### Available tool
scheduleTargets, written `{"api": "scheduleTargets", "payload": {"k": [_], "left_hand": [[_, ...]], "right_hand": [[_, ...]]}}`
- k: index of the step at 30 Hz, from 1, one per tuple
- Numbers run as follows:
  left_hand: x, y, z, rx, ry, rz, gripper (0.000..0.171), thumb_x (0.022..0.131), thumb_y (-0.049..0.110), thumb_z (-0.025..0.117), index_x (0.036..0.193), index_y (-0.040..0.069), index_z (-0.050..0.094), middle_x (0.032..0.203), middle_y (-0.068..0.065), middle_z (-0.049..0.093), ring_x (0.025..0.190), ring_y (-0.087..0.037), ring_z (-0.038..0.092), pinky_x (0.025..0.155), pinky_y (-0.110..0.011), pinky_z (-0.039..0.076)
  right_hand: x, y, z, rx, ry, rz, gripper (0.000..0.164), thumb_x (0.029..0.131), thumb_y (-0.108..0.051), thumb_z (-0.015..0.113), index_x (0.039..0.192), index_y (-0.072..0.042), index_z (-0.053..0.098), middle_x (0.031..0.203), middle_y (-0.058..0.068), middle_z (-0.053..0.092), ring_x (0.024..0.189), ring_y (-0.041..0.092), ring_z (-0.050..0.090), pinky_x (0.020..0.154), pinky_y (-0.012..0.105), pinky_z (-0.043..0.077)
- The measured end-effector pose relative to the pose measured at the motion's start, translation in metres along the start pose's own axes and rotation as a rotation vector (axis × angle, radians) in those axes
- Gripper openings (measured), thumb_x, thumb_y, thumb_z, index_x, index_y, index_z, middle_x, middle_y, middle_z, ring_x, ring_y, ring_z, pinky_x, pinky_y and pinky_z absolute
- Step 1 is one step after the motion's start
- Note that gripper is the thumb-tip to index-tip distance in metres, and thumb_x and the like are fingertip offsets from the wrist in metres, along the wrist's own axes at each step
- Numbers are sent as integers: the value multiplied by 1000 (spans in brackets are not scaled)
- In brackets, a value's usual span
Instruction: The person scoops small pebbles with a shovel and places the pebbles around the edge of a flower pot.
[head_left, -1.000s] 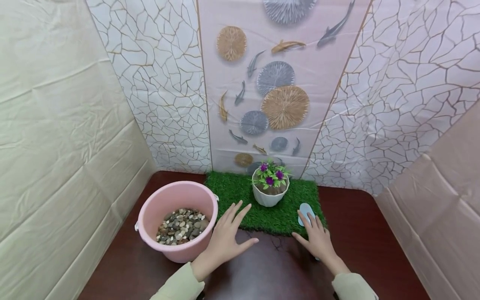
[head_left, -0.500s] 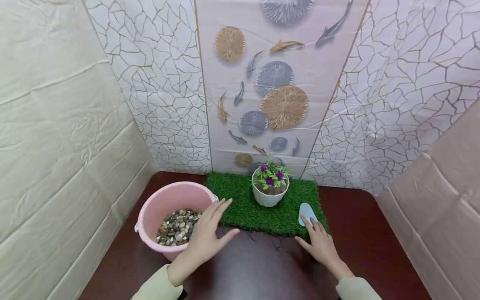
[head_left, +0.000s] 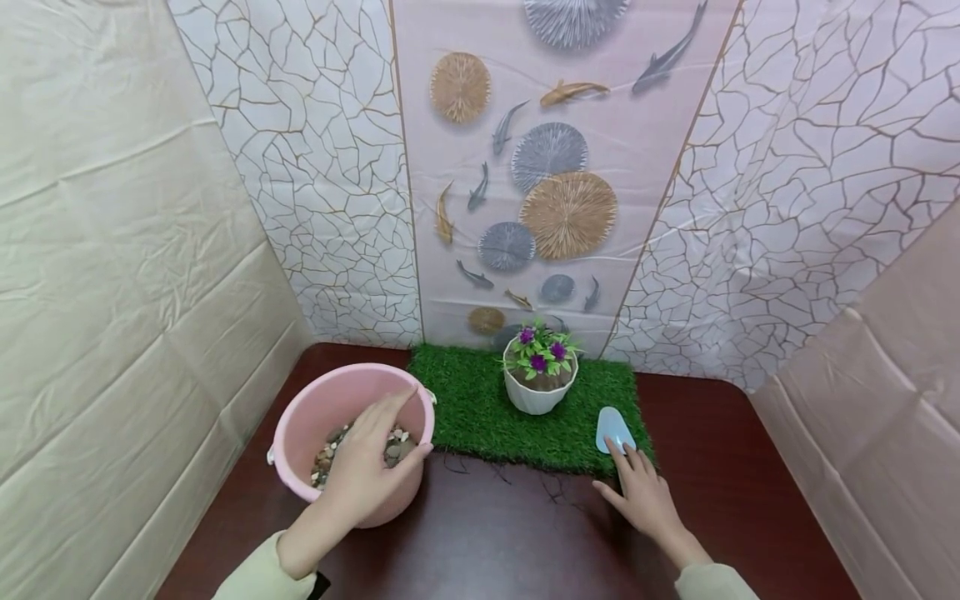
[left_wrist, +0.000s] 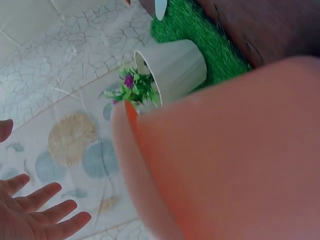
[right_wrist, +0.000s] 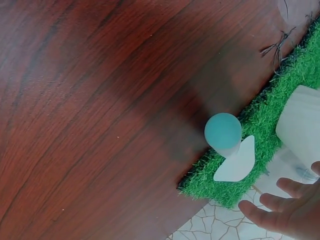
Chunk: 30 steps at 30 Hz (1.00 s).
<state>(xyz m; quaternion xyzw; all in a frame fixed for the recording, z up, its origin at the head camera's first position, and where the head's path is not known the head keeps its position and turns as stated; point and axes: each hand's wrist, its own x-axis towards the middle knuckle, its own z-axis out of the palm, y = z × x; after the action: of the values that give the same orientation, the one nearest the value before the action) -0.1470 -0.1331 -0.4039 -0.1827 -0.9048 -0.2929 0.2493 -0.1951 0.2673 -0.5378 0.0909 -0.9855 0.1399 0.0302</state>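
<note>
My left hand (head_left: 367, 467) is over the near right part of a pink bucket (head_left: 288, 458), fingers extended and holding nothing. Grey, brown and white pebbles (head_left: 324, 458) lie inside the bucket, partly hidden by that hand. The left wrist view has the spread hand (left_wrist: 37, 212) beside the bucket's wall (left_wrist: 235, 155). At the right, my right hand (head_left: 645, 500) is just above a small trowel with a light blue blade (head_left: 613, 429). Its round teal handle end (right_wrist: 223, 131) shows in the right wrist view, apart from the loosely spread fingers of the right hand (right_wrist: 295, 210).
A green artificial grass mat (head_left: 480, 421) lies along the back of the dark red wooden table (head_left: 495, 542). On it stands a white pot (head_left: 536, 396) with purple flowers (head_left: 538, 362). Patterned cloth walls (head_left: 352, 208) enclose the back and sides.
My left hand has moved left from beside the bucket to above it. The right hand has drawn back slightly, uncovering more of the trowel blade. Trowel, pot and bucket stay put.
</note>
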Motion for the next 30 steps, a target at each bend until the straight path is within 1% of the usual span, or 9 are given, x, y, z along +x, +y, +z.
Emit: {"api": "scheduleTargets", "payload": {"k": [4,7,11,14,17,21,24,26,30], "left_hand": [[-1,-6,-13,26,1,-30,67,79,31,75,138,14,47,131,-12,56,120,-34,52,100,-53,45],[0,-17,-22,36,20,-37,66,78,27,76,135,10,48,129,-14,57,116,-34,54,96,-53,46],[5,-43,-31,53,77,-29,66,77,20,77,134,5,49,129,-17,56,115,-36,53,94,-54,45],[6,-64,-35,65,103,-54,65,78,19,76,135,6,48,132,-17,53,119,-38,50,92,-57,44],[3,-81,-39,51,93,-97,64,81,19,74,137,9,47,134,-17,51,120,-39,49,89,-60,45],[-1,-97,-46,44,67,-118,65,82,16,73,140,11,44,135,-19,49,120,-41,48,89,-62,43],[-2,-108,-50,83,65,-133,66,81,15,73,140,10,44,133,-22,50,118,-44,48,87,-64,42],[-2,-114,-52,120,69,-158,64,81,16,73,138,8,44,131,-24,51,116,-45,49,85,-65,42],[0,-128,-55,190,52,-217,63,84,21,70,138,5,43,129,-27,50,112,-48,50,83,-68,41]], "right_hand": [[-2,2,0,9,-12,11,75,89,-44,60,148,-9,29,142,31,37,127,56,33,82,72,42],[-3,3,0,14,-14,14,75,89,-43,60,147,-8,30,141,32,37,127,56,33,81,72,42],[-5,5,1,15,-13,13,74,89,-43,60,147,-8,31,140,33,38,125,57,34,79,71,43],[-7,7,2,20,-14,20,74,89,-44,60,147,-8,30,139,33,38,125,58,33,79,71,43],[-7,10,3,23,-12,25,74,89,-45,59,147,-8,31,139,33,38,125,59,32,80,72,42],[-8,11,3,15,-12,28,74,89,-46,59,147,-9,31,139,33,38,125,58,33,80,72,42],[-9,11,3,12,-13,31,74,89,-45,60,147,-10,31,139,33,39,125,58,33,79,72,43],[-10,11,4,11,-8,31,73,89,-44,60,147,-10,31,139,32,39,124,58,34,79,71,43],[-11,12,5,14,2,38,73,89,-44,60,147,-9,31,139,32,39,125,58,33,80,72,42]]}}
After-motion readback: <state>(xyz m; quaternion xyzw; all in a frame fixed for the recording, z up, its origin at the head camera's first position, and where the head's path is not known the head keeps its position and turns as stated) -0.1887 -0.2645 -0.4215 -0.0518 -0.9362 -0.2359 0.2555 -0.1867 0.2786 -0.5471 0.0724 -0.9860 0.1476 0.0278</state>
